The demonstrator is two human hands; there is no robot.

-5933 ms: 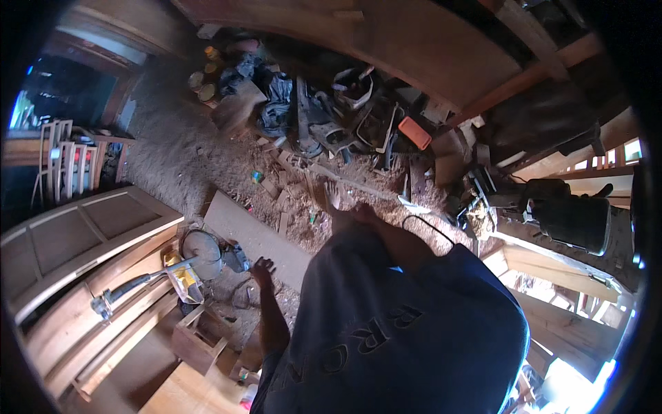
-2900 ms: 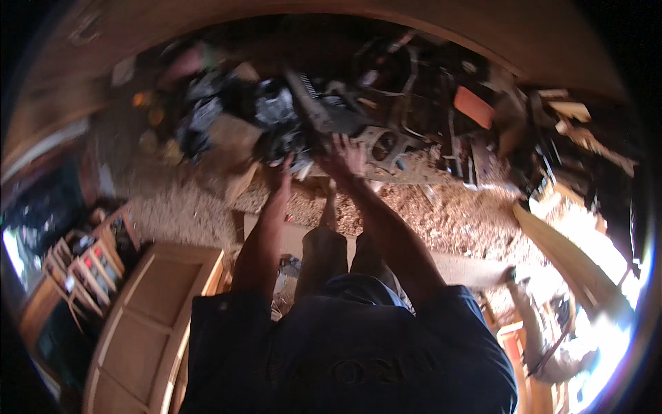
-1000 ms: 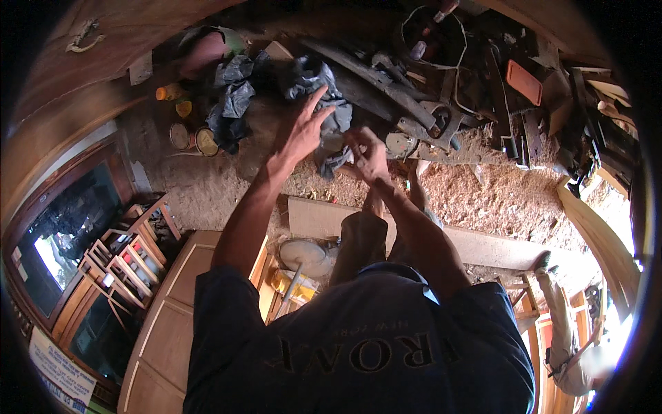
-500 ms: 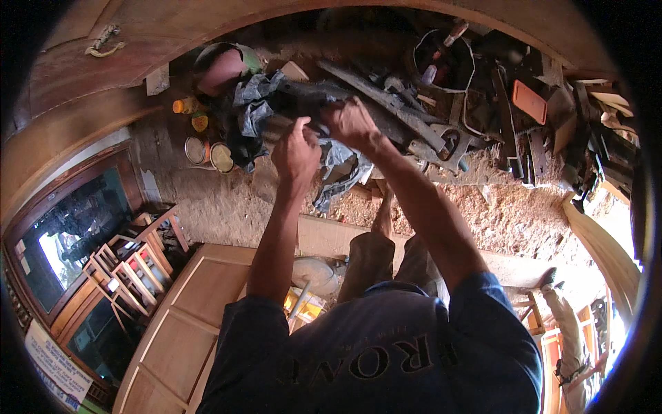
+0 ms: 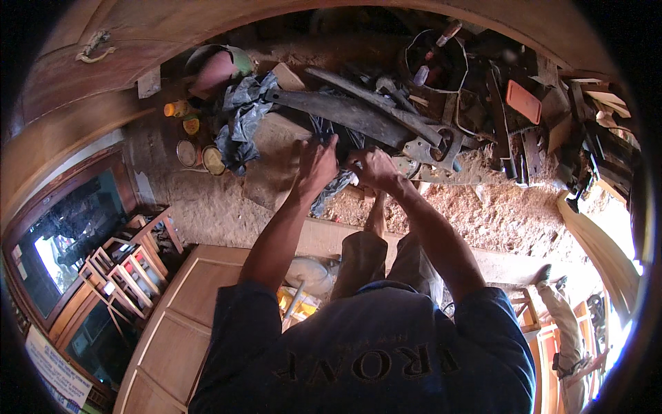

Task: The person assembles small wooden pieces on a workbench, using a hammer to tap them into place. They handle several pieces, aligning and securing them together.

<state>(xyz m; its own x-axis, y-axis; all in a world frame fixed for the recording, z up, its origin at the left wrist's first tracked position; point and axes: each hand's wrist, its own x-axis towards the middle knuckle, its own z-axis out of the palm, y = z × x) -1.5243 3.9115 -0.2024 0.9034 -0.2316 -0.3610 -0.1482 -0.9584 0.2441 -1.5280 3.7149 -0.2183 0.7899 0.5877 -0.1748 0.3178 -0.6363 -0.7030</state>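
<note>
Clock from the hands. 8 o'clock: small wooden frames point(image 5: 127, 279) clustered near a dark glass pane. 7–8: panelled wooden door point(image 5: 169, 341), pale edging. 9: two round tins point(image 5: 212, 160) side by side. 10: crumpled grey plastic point(image 5: 243, 114), beside a flat board point(image 5: 270, 155). Left hand point(image 5: 317, 164): fingers curled in, closed on dark plastic point(image 5: 332, 188). That plastic is bunched between the hands, hanging below them; contents can't tell. Handsaw point(image 5: 345, 119): blade across 11 to 1, handle out at 3. Right hand point(image 5: 378, 170): fingers bent, tips pinched on the same plastic. 2: orange tray point(image 5: 524, 102), well apart. 4: another person point(image 5: 564, 324), partly in view.
</note>
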